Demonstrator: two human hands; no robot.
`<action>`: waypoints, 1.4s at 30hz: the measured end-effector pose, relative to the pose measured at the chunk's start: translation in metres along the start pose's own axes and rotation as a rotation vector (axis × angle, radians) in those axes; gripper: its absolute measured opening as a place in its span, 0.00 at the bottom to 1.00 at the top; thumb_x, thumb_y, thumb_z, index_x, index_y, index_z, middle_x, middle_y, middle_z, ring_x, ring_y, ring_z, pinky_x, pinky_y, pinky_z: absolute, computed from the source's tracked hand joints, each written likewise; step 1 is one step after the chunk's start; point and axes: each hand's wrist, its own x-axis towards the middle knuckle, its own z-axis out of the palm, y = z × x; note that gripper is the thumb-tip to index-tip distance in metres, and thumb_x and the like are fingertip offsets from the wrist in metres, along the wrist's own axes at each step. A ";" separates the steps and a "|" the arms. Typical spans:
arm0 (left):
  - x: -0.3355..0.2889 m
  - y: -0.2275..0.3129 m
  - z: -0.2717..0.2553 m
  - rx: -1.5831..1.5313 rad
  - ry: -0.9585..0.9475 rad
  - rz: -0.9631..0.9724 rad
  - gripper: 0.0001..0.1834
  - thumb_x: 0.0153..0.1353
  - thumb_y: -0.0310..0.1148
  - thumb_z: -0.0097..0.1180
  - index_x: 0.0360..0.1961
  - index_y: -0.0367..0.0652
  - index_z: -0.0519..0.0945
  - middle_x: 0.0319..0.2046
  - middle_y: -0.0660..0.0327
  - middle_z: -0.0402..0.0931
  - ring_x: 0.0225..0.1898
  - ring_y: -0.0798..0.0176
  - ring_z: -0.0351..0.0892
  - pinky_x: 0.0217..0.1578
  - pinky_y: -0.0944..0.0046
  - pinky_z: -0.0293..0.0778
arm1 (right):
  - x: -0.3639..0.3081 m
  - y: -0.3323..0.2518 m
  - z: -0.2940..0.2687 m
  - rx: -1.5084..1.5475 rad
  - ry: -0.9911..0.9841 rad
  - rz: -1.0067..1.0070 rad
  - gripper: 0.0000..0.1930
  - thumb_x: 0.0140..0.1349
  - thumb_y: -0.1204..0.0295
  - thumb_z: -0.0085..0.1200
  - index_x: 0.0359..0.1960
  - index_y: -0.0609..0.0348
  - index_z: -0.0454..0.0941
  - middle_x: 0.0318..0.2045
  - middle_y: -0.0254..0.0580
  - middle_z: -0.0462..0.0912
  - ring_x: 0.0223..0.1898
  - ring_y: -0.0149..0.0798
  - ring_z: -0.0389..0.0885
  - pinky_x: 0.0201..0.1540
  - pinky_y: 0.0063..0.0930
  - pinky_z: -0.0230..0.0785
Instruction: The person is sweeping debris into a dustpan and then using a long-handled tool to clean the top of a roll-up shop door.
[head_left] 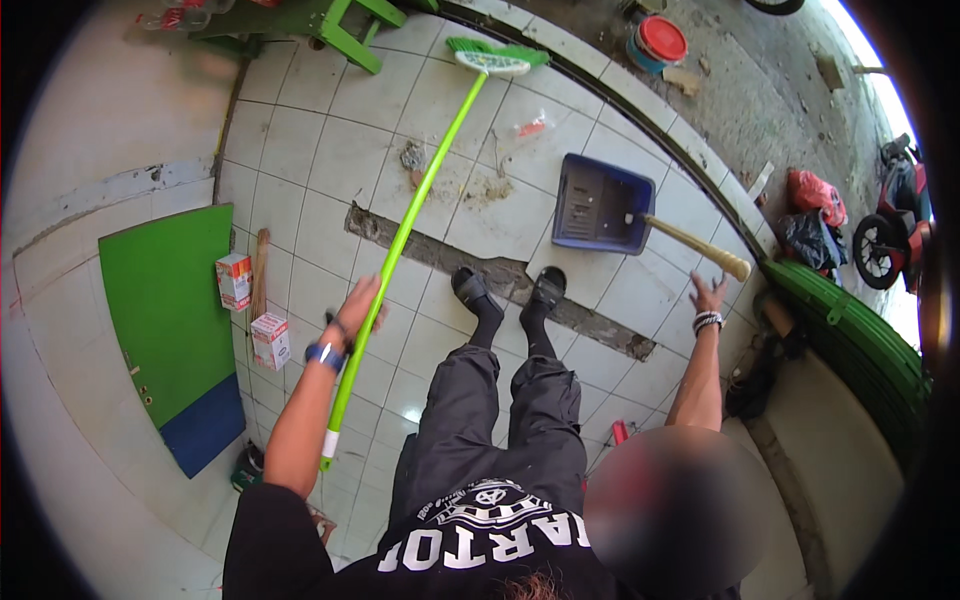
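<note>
My left hand [357, 308] is closed around the bright green handle of a broom [418, 205]. The broom slants away from me, its green bristles and white head resting on the tiles near the doorway edge. My right hand [709, 294] is open, fingers spread, just short of the tip of a dustpan's pale handle [700, 245]. The dark blue dustpan [605, 205] lies on the floor ahead and to the right of my feet. Between broom and dustpan are a patch of dirt [490, 188], a grey crumpled lump [412, 155] and a clear plastic scrap with red [532, 125].
A strip of broken tile [440, 255] crosses the floor under my sandals. Boxes [271, 340] stand by the left wall near a green door panel [165, 310]. A green bench [345, 35] is at far left. Outside are a red-lidded bucket [657, 42], bags [815, 235] and a motorbike [885, 240].
</note>
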 end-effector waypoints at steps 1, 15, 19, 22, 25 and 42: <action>0.014 0.020 0.020 -0.043 0.026 -0.053 0.19 0.61 0.54 0.34 0.32 0.50 0.62 0.13 0.66 0.62 0.08 0.72 0.60 0.07 0.70 0.59 | 0.007 0.000 0.008 0.038 -0.001 -0.042 0.49 0.42 0.67 0.65 0.61 0.44 0.41 0.62 0.48 0.46 0.59 0.52 0.54 0.47 0.48 0.64; -0.072 0.022 0.035 1.050 0.245 0.305 0.16 0.61 0.43 0.38 0.36 0.40 0.69 0.28 0.43 0.72 0.34 0.36 0.70 0.34 0.45 0.65 | -0.023 0.099 -0.114 -0.531 0.197 -0.762 0.19 0.55 0.72 0.53 0.50 0.55 0.66 0.49 0.37 0.69 0.49 0.34 0.68 0.48 0.25 0.65; 0.009 0.070 0.083 1.181 0.155 0.442 0.18 0.60 0.44 0.37 0.37 0.40 0.69 0.31 0.43 0.73 0.35 0.38 0.70 0.35 0.44 0.66 | -0.110 0.098 -0.145 -0.621 0.257 -0.505 0.19 0.56 0.72 0.53 0.50 0.58 0.66 0.49 0.43 0.70 0.46 0.39 0.71 0.50 0.26 0.63; 0.057 0.111 0.127 1.361 0.111 0.433 0.22 0.60 0.47 0.35 0.40 0.39 0.70 0.34 0.43 0.73 0.40 0.41 0.70 0.39 0.46 0.66 | -0.146 0.117 -0.182 -0.487 0.338 -0.467 0.20 0.56 0.69 0.52 0.50 0.59 0.65 0.45 0.41 0.72 0.43 0.36 0.74 0.46 0.26 0.68; 0.069 0.101 0.098 1.389 0.004 0.417 0.22 0.61 0.47 0.34 0.34 0.39 0.73 0.34 0.45 0.74 0.38 0.41 0.71 0.38 0.47 0.66 | -0.176 0.095 -0.189 0.625 0.394 0.009 0.21 0.57 0.65 0.52 0.50 0.57 0.66 0.45 0.41 0.72 0.43 0.40 0.74 0.45 0.29 0.69; -0.038 0.032 -0.011 1.349 0.220 0.291 0.20 0.60 0.45 0.38 0.35 0.40 0.73 0.29 0.43 0.73 0.34 0.39 0.71 0.35 0.47 0.67 | -0.142 0.092 -0.154 0.297 0.509 -0.105 0.23 0.54 0.62 0.55 0.46 0.64 0.67 0.43 0.45 0.71 0.42 0.43 0.74 0.41 0.35 0.75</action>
